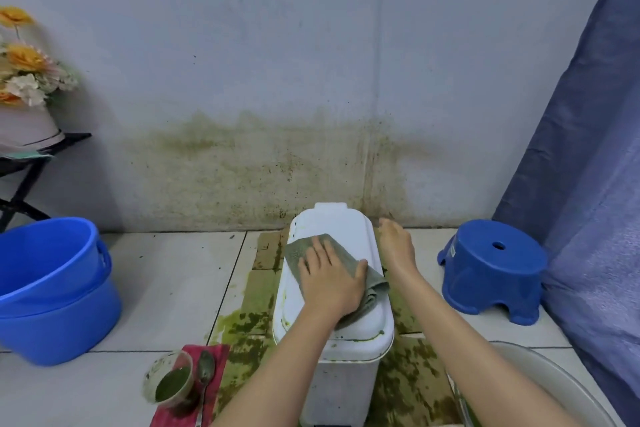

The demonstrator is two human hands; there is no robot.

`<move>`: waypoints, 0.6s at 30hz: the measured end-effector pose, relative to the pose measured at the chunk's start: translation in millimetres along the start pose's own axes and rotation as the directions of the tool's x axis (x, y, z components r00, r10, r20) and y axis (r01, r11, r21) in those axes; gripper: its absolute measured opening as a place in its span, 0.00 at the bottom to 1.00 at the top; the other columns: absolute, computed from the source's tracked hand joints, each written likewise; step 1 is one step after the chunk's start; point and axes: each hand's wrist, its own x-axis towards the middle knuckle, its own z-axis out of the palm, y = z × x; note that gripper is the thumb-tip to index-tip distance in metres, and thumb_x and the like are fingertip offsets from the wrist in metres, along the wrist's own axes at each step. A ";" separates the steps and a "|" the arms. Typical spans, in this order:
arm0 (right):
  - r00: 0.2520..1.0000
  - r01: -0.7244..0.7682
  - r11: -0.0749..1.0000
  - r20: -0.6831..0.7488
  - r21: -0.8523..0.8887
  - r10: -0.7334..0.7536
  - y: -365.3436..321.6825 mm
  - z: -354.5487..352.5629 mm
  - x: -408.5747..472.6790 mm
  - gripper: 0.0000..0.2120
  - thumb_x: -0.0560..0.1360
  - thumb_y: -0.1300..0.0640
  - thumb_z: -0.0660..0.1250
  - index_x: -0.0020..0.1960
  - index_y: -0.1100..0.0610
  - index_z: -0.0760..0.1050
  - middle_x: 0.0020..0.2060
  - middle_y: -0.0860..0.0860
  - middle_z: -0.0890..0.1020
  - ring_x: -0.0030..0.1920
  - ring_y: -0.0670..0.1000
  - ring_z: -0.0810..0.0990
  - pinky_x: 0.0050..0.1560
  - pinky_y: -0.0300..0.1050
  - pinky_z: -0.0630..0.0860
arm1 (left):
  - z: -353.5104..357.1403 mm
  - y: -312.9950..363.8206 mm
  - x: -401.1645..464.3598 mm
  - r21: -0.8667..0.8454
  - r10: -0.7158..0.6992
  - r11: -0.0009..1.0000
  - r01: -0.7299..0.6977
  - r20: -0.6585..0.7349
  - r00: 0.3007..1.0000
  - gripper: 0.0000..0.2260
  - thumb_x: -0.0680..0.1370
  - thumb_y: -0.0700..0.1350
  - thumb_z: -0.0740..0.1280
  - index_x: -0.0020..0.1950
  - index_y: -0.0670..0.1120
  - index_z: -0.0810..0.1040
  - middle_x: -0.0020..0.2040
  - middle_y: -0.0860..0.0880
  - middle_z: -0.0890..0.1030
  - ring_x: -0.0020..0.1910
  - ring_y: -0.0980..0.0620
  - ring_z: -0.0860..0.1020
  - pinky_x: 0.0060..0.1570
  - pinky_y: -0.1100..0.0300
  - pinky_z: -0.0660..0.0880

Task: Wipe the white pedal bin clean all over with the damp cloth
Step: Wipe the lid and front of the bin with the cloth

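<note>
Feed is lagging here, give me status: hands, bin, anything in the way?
Left hand flat on grey-green damp cloth atop white plastic pedal bin lid. Right hand open at bin's right side. Nothing blocking.

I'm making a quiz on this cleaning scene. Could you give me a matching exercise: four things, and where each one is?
Things:
1. cloth
2. blue stool
3. spoon
4. stacked blue tubs

Places:
A. on the floor left of the bin
B. on the red mat beside the cup
C. under the left hand on the bin lid
D. on the floor right of the bin, by the curtain

Pairs: 1-C, 2-D, 3-B, 4-A
</note>
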 end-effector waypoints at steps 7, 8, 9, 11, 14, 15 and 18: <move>0.985 0.127 0.935 0.152 -0.331 -0.081 20.3 38.6 19.6 0.14 0.82 0.52 0.46 0.41 0.51 0.64 0.63 0.47 0.71 0.63 0.48 0.67 0.58 0.49 0.63 | -12.9 -61.8 57.0 -0.251 0.123 0.960 -0.126 -0.027 0.992 0.29 0.82 0.52 0.55 0.77 0.40 0.49 0.77 0.41 0.53 0.75 0.45 0.54 0.71 0.56 0.52; 0.984 0.136 0.937 0.150 -0.323 -0.092 22.7 36.6 20.5 0.14 0.82 0.52 0.46 0.45 0.53 0.68 0.71 0.48 0.65 0.69 0.49 0.64 0.61 0.48 0.62 | -12.7 -65.7 66.6 -0.268 0.150 0.951 -0.157 -0.044 0.988 0.27 0.82 0.49 0.56 0.76 0.39 0.51 0.75 0.41 0.57 0.73 0.45 0.57 0.69 0.56 0.54; 0.983 0.143 0.942 0.157 -0.303 -0.099 24.2 34.2 20.1 0.16 0.82 0.52 0.46 0.52 0.54 0.71 0.74 0.47 0.60 0.72 0.49 0.61 0.63 0.47 0.61 | -12.4 -67.6 78.0 -0.262 0.170 0.948 -0.178 -0.054 0.984 0.25 0.81 0.47 0.56 0.76 0.39 0.54 0.74 0.41 0.59 0.72 0.44 0.59 0.68 0.56 0.56; 0.981 0.133 0.963 0.168 -0.236 -0.095 27.7 31.8 19.6 0.20 0.83 0.51 0.46 0.65 0.60 0.68 0.76 0.46 0.57 0.73 0.49 0.59 0.64 0.45 0.61 | -14.2 -68.8 106.5 -0.246 0.189 0.949 -0.199 -0.061 0.980 0.23 0.81 0.45 0.57 0.74 0.39 0.58 0.73 0.40 0.63 0.70 0.43 0.63 0.67 0.55 0.59; 0.984 0.106 0.984 0.156 -0.141 -0.084 32.8 31.4 21.9 0.21 0.83 0.49 0.48 0.68 0.61 0.65 0.75 0.44 0.57 0.71 0.48 0.62 0.60 0.43 0.62 | -20.4 -67.0 148.6 -0.291 0.178 0.938 -0.186 -0.053 0.983 0.18 0.81 0.43 0.57 0.70 0.41 0.66 0.68 0.40 0.72 0.65 0.42 0.70 0.60 0.55 0.66; 0.985 0.106 0.985 0.153 -0.134 -0.085 34.1 32.1 23.1 0.21 0.83 0.48 0.48 0.69 0.59 0.65 0.75 0.44 0.57 0.71 0.48 0.62 0.59 0.42 0.61 | -20.8 -66.6 159.1 -0.322 0.164 0.931 -0.173 -0.056 0.985 0.16 0.81 0.43 0.58 0.68 0.42 0.68 0.66 0.41 0.74 0.63 0.42 0.72 0.58 0.55 0.68; 0.985 0.123 0.982 0.137 -0.141 -0.103 35.0 35.3 26.5 0.21 0.82 0.47 0.47 0.71 0.53 0.63 0.75 0.43 0.56 0.73 0.48 0.60 0.62 0.43 0.60 | -14.6 -65.3 171.8 -0.432 0.108 0.888 -0.159 -0.141 0.984 0.13 0.80 0.43 0.60 0.64 0.43 0.72 0.62 0.42 0.77 0.59 0.43 0.74 0.55 0.56 0.69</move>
